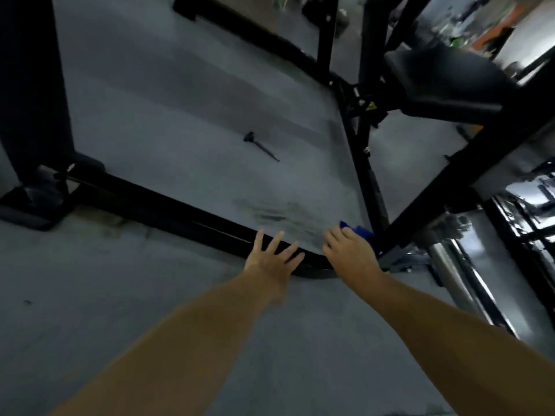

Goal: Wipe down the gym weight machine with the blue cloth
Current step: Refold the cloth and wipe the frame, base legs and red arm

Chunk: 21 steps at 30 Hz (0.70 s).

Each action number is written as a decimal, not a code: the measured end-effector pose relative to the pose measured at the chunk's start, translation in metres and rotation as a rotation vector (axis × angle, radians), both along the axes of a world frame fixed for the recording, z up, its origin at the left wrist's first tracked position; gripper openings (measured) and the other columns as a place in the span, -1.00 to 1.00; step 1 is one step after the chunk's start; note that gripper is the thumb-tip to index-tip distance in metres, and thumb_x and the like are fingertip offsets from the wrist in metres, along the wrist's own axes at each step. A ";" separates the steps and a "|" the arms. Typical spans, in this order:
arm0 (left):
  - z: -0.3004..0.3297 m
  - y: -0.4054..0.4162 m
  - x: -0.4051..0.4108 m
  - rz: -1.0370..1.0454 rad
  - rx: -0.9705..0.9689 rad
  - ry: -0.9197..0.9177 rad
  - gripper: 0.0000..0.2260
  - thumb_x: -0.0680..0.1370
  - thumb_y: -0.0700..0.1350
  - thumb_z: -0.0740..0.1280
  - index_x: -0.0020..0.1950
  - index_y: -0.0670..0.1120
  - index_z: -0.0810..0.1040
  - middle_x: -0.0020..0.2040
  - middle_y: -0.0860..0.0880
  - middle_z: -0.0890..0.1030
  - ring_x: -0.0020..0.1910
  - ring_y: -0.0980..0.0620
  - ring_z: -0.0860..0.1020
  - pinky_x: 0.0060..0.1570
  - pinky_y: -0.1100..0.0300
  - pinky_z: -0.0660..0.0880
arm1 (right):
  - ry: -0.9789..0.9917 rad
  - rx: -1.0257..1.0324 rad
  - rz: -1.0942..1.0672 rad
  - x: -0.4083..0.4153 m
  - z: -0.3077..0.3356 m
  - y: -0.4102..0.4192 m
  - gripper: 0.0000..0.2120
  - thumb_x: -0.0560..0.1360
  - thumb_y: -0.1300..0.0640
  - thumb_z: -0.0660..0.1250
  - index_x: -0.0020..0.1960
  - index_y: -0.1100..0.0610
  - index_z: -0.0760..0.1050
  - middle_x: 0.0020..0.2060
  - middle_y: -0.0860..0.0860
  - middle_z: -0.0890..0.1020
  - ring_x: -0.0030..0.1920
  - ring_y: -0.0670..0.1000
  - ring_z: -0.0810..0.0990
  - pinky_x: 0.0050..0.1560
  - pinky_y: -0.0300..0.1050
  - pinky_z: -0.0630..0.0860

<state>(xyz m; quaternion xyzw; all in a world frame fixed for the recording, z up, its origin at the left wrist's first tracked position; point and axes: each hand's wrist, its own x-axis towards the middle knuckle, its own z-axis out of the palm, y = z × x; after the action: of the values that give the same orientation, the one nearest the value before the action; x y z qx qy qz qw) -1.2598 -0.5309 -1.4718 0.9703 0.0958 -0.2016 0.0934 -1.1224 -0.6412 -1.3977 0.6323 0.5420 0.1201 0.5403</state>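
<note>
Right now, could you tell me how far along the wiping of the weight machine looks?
Nothing shows clearly as already wiped. In hand: the right hand holds the blue cloth at the corner of the black base bar, while the left hand rests spread on that bar. Left, judging by this: the uprights and the seat pad.

Floor [150, 100]: grey, matte, with a scuffed, smeared patch [279, 214] near the frame corner. Black machine base rails [180, 211] lie flat on it, meeting at a rounded corner. A black foot pad [33, 205] sits at left under an upright. A loose black pin [260, 145] lies alone on the floor between the rails.
</note>
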 end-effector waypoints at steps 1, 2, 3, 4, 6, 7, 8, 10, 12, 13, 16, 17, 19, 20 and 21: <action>-0.007 -0.004 0.004 0.014 0.002 -0.030 0.01 0.51 0.35 0.35 0.63 0.11 -0.34 0.64 0.04 -0.33 0.59 -0.27 -0.31 0.41 -0.49 -0.29 | -0.033 -0.064 -0.024 0.009 -0.008 -0.001 -0.65 0.65 0.10 0.15 0.40 0.17 0.40 0.40 0.16 0.34 0.43 0.19 0.27 0.41 0.02 0.20; -0.011 -0.005 0.009 0.025 -0.015 -0.059 0.01 0.50 0.37 0.34 0.63 0.14 -0.33 0.64 0.04 -0.32 0.60 -0.30 -0.28 0.38 -0.52 -0.32 | -0.069 -0.131 -0.052 0.021 -0.014 -0.004 -0.64 0.66 0.08 0.13 0.42 0.15 0.40 0.40 0.14 0.35 0.43 0.17 0.28 0.43 0.00 0.20; -0.012 -0.004 0.014 0.030 -0.048 -0.070 -0.01 0.49 0.38 0.34 0.62 0.18 -0.32 0.65 0.04 -0.29 0.60 -0.31 -0.23 0.37 -0.53 -0.32 | -0.099 -0.172 -0.112 0.030 -0.018 -0.009 -0.65 0.67 0.07 0.12 0.42 0.12 0.40 0.38 0.10 0.37 0.40 0.14 0.31 0.41 -0.02 0.22; -0.013 -0.002 0.020 0.038 -0.084 -0.065 -0.02 0.49 0.38 0.35 0.61 0.23 -0.31 0.65 0.04 -0.26 0.60 -0.32 -0.19 0.38 -0.54 -0.31 | -0.142 -0.211 -0.177 0.039 -0.022 -0.015 -0.65 0.67 0.05 0.11 0.42 0.09 0.40 0.35 0.07 0.41 0.37 0.11 0.35 0.37 -0.05 0.26; -0.013 0.000 0.033 0.071 -0.115 -0.048 -0.03 0.47 0.37 0.38 0.59 0.31 -0.28 0.66 0.05 -0.18 0.60 -0.33 -0.12 0.36 -0.55 -0.28 | -0.229 -0.271 -0.227 0.052 -0.028 -0.025 -0.68 0.66 0.03 0.12 0.37 0.03 0.42 0.23 0.03 0.48 0.26 0.07 0.43 0.23 -0.07 0.32; -0.012 -0.001 0.038 0.084 -0.109 -0.042 -0.03 0.46 0.36 0.39 0.59 0.33 -0.27 0.66 0.04 -0.14 0.59 -0.34 -0.10 0.35 -0.55 -0.28 | -0.258 -0.305 -0.239 0.055 -0.030 -0.028 -0.69 0.65 0.03 0.13 0.35 0.04 0.43 0.19 0.04 0.50 0.22 0.07 0.44 0.20 -0.07 0.33; -0.012 -0.002 0.041 0.093 -0.104 -0.039 -0.03 0.46 0.36 0.40 0.59 0.34 -0.26 0.66 0.03 -0.11 0.59 -0.34 -0.08 0.35 -0.56 -0.28 | -0.274 -0.324 -0.235 0.055 -0.034 -0.031 -0.69 0.64 0.04 0.15 0.34 0.07 0.44 0.17 0.06 0.50 0.20 0.09 0.45 0.20 -0.05 0.34; -0.013 -0.005 0.039 0.102 -0.108 -0.033 -0.03 0.46 0.35 0.40 0.59 0.34 -0.26 0.66 0.03 -0.09 0.58 -0.34 -0.09 0.33 -0.55 -0.30 | -0.202 -0.222 -0.188 0.052 -0.039 -0.031 -0.74 0.63 0.10 0.18 0.27 0.11 0.47 0.11 0.08 0.52 0.14 0.12 0.46 0.16 -0.04 0.36; -0.013 -0.004 0.038 0.112 -0.113 -0.039 -0.05 0.47 0.35 0.39 0.59 0.35 -0.26 0.66 0.04 -0.09 0.59 -0.33 -0.10 0.34 -0.54 -0.31 | -0.063 -0.112 -0.134 0.050 -0.038 -0.031 -0.80 0.61 0.17 0.20 0.18 0.14 0.52 0.02 0.08 0.56 0.07 0.12 0.49 0.08 -0.03 0.35; -0.013 -0.003 0.037 0.118 -0.121 -0.045 -0.05 0.48 0.35 0.39 0.59 0.35 -0.26 0.66 0.04 -0.08 0.59 -0.32 -0.10 0.35 -0.54 -0.31 | -0.021 -0.104 -0.138 0.050 -0.039 -0.033 -0.81 0.62 0.20 0.18 0.17 0.16 0.51 0.02 0.09 0.57 0.08 0.13 0.49 0.08 -0.03 0.35; -0.012 -0.003 0.039 0.110 -0.136 -0.062 -0.06 0.48 0.37 0.37 0.59 0.34 -0.26 0.66 0.03 -0.07 0.59 -0.33 -0.08 0.38 -0.53 -0.28 | -0.031 -0.075 -0.198 0.048 -0.043 -0.039 -0.72 0.64 0.22 0.12 0.32 0.26 0.36 0.14 0.16 0.56 0.16 0.15 0.49 0.18 -0.03 0.36; -0.011 -0.003 0.039 0.109 -0.137 -0.055 -0.06 0.48 0.35 0.38 0.59 0.34 -0.26 0.66 0.03 -0.06 0.59 -0.33 -0.08 0.38 -0.53 -0.27 | -0.065 -0.077 -0.208 0.047 -0.045 -0.038 -0.68 0.65 0.21 0.12 0.37 0.27 0.33 0.18 0.16 0.55 0.19 0.15 0.48 0.22 -0.04 0.35; -0.010 -0.002 0.040 0.104 -0.146 -0.046 -0.07 0.49 0.33 0.38 0.59 0.33 -0.24 0.66 0.01 -0.04 0.59 -0.33 -0.07 0.38 -0.52 -0.26 | -0.168 -0.163 -0.191 0.046 -0.046 -0.035 -0.68 0.66 0.15 0.16 0.38 0.21 0.40 0.21 0.13 0.50 0.23 0.13 0.42 0.26 -0.07 0.30; -0.010 -0.002 0.040 0.103 -0.152 -0.049 -0.08 0.49 0.33 0.38 0.59 0.33 -0.23 0.65 0.01 -0.02 0.58 -0.33 -0.06 0.38 -0.52 -0.27 | -0.222 -0.227 -0.165 0.047 -0.044 -0.032 -0.67 0.66 0.10 0.17 0.39 0.14 0.43 0.23 0.12 0.45 0.26 0.14 0.38 0.30 -0.06 0.26; -0.011 -0.002 0.040 0.102 -0.152 -0.056 -0.08 0.49 0.33 0.38 0.59 0.33 -0.23 0.65 0.01 -0.01 0.58 -0.33 -0.06 0.37 -0.53 -0.27 | -0.272 -0.292 -0.122 0.052 -0.044 -0.030 -0.64 0.67 0.05 0.16 0.42 0.10 0.41 0.27 0.13 0.40 0.30 0.17 0.33 0.34 -0.04 0.22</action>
<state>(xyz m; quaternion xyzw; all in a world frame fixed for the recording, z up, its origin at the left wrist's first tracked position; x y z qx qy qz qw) -1.2199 -0.5327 -1.4823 0.9595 0.1266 -0.1762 0.1797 -1.0708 -0.6711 -1.4420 0.5570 0.4362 0.0915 0.7007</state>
